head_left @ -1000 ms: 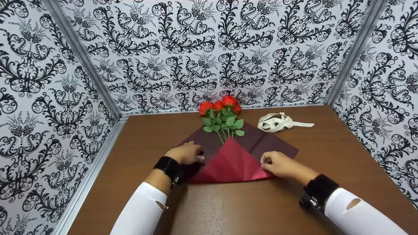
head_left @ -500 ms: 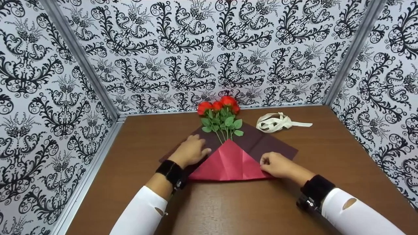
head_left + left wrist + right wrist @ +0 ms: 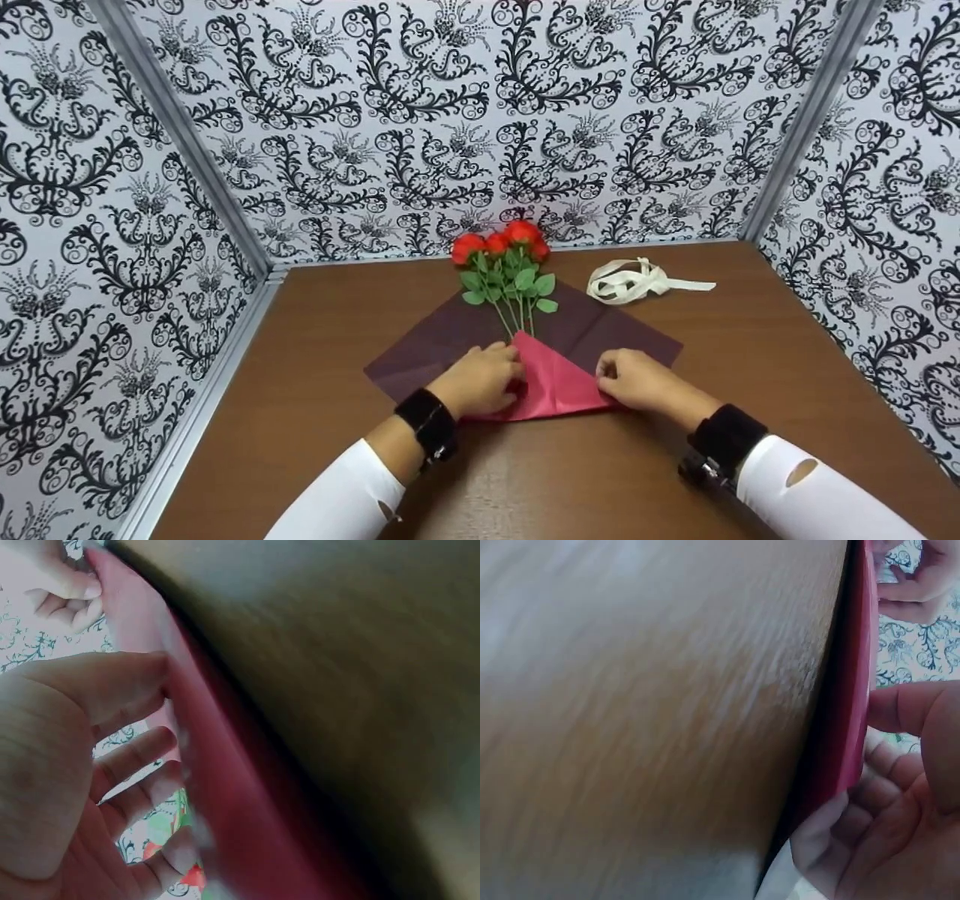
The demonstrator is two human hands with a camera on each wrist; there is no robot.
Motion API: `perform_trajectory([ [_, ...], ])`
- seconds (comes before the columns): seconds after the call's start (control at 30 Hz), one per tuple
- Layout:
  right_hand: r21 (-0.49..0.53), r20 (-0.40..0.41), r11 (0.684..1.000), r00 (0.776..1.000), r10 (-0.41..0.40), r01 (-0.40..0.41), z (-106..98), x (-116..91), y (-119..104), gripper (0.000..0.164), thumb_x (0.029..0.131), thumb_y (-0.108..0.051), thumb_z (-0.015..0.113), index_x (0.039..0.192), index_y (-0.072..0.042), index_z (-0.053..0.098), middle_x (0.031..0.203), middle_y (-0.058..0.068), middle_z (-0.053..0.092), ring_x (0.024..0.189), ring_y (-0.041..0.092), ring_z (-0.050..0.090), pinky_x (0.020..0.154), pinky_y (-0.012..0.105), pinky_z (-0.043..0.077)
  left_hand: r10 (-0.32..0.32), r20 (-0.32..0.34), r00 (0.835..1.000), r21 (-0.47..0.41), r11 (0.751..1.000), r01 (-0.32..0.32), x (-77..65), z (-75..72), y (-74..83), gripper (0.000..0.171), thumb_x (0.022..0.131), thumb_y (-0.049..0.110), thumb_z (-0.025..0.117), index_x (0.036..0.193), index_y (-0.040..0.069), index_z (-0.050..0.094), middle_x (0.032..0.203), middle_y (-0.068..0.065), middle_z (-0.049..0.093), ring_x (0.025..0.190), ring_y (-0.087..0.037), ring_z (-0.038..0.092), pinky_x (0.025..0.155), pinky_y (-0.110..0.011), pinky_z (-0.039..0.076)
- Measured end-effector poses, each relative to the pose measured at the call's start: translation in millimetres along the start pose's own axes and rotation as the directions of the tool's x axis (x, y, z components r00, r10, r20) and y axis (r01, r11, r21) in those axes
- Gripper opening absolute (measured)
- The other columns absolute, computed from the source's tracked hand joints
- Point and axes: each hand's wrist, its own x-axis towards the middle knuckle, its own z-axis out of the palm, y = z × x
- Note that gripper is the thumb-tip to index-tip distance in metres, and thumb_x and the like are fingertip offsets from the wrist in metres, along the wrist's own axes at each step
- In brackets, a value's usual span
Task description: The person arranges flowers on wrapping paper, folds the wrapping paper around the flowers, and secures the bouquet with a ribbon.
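Observation:
A bunch of red roses (image 3: 499,244) with green leaves lies on a sheet of wrapping paper (image 3: 420,345), dark maroon on its upper face. Its near part is folded up as a bright red triangle (image 3: 551,382) over the lower stems. My left hand (image 3: 480,379) rests on the left and middle of this fold, fingers loosely bent; in the left wrist view its thumb and fingertips touch the red paper (image 3: 217,780). At the fold's right side my right hand (image 3: 637,379) pinches the paper edge between thumb and fingers. The stem ends are hidden.
A loosely coiled cream ribbon (image 3: 630,283) lies at the back right, its tail pointing right. The brown wooden table (image 3: 540,480) is bounded by patterned walls (image 3: 420,112) behind and at both sides. The rose heads reach close to the back wall.
My left hand lifted off the dark left part of the paper and moved right onto the red fold, whose tip leans slightly lower. My right hand has stayed at the right edge.

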Motion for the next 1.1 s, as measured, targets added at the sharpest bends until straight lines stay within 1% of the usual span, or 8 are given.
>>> perform_trajectory([
  [0.1,-0.117,-0.125,0.988,0.985,-0.119,0.104,0.4,-1.9,-13.2,0.009,0.088,-0.018,0.077,0.090,-0.016,0.069,0.088,0.000,0.066,0.082,0.019,0.064,0.075,0.043,0.055,0.007,0.014,1.000,0.011,1.000,-0.007,-1.2,0.9,0.0,0.024,0.089,0.030,0.080,0.112,0.029,0.078,0.108,0.004,0.064,0.107,-0.018,0.061,0.082,-0.046,0.054],
  [0.17,-0.198,-0.188,0.956,0.948,-0.255,0.218,2.9,-1.7,-25.3,0.011,0.084,-0.016,0.080,0.090,-0.014,0.070,0.089,0.000,0.065,0.085,0.021,0.064,0.077,0.045,0.056,0.013,0.021,1.000,0.012,1.000,-0.014,-1.8,0.1,-0.1,0.026,0.089,0.030,0.080,0.115,0.029,0.078,0.109,0.003,0.064,0.109,-0.019,0.063,0.083,-0.048,0.056],
  [0.3,-0.259,-0.130,0.867,0.875,-0.467,0.425,13.3,5.2,-48.1,0.011,0.083,-0.015,0.080,0.089,-0.015,0.071,0.087,-0.001,0.062,0.080,0.020,0.062,0.072,0.041,0.055,0.009,0.025,1.000,0.020,1.000,-0.010,-2.5,-1.4,-1.3,0.024,0.090,0.031,0.080,0.114,0.027,0.077,0.108,0.003,0.064,0.108,-0.020,0.064,0.083,-0.047,0.057],
  [0.37,-0.250,-0.061,0.855,0.874,-0.483,0.455,19.3,10.1,-54.8,0.011,0.085,-0.017,0.080,0.089,-0.015,0.070,0.087,-0.001,0.062,0.078,0.018,0.060,0.070,0.040,0.054,0.007,0.026,1.000,0.018,1.000,-0.007,-2.7,-1.0,-2.5,0.024,0.090,0.031,0.080,0.113,0.027,0.077,0.107,0.003,0.063,0.107,-0.020,0.064,0.083,-0.045,0.058],
  [0.57,-0.183,0.060,0.902,0.920,-0.388,0.392,29.9,21.0,-51.2,0.014,0.088,-0.020,0.082,0.084,-0.016,0.069,0.084,-0.001,0.063,0.074,0.013,0.058,0.067,0.036,0.051,0.021,0.041,0.999,-0.035,0.999,-0.020,-6.7,-1.8,-4.9,0.027,0.089,0.027,0.082,0.115,0.026,0.078,0.106,0.004,0.062,0.102,-0.018,0.063,0.087,-0.037,0.058],
  [0.73,-0.189,0.071,0.891,0.911,-0.406,0.412,30.0,22.5,-46.2,0.014,0.087,-0.018,0.081,0.085,-0.015,0.068,0.085,-0.003,0.060,0.074,0.013,0.057,0.067,0.036,0.051,0.047,0.077,0.996,-0.051,0.998,-0.043,-13.5,-7.6,-11.5,0.024,0.089,0.028,0.083,0.112,0.027,0.080,0.108,0.004,0.065,0.104,-0.017,0.064,0.091,-0.036,0.058],
  [0.83,-0.212,0.053,0.863,0.887,-0.458,0.459,32.7,21.3,-47.5,0.015,0.088,-0.014,0.081,0.096,-0.016,0.069,0.094,-0.003,0.060,0.084,0.015,0.061,0.075,0.037,0.055,0.062,0.092,0.994,-0.064,0.996,-0.056,-18.9,-8.2,-18.3,0.019,0.088,0.029,0.084,0.107,0.027,0.080,0.105,0.004,0.066,0.103,-0.016,0.063,0.089,-0.037,0.058],
  [1.1,-0.284,0.078,0.722,0.766,-0.639,0.631,37.7,20.7,-56.6,0.038,0.089,0.000,0.071,0.121,-0.021,0.078,0.120,0.005,0.067,0.104,0.022,0.064,0.090,0.037,0.058,0.043,0.121,0.992,-0.147,0.989,-0.025,-26.3,-7.1,-24.2,0.033,0.081,0.034,0.085,0.113,0.029,0.081,0.117,0.011,0.067,0.119,-0.013,0.063,0.101,-0.041,0.057],
])
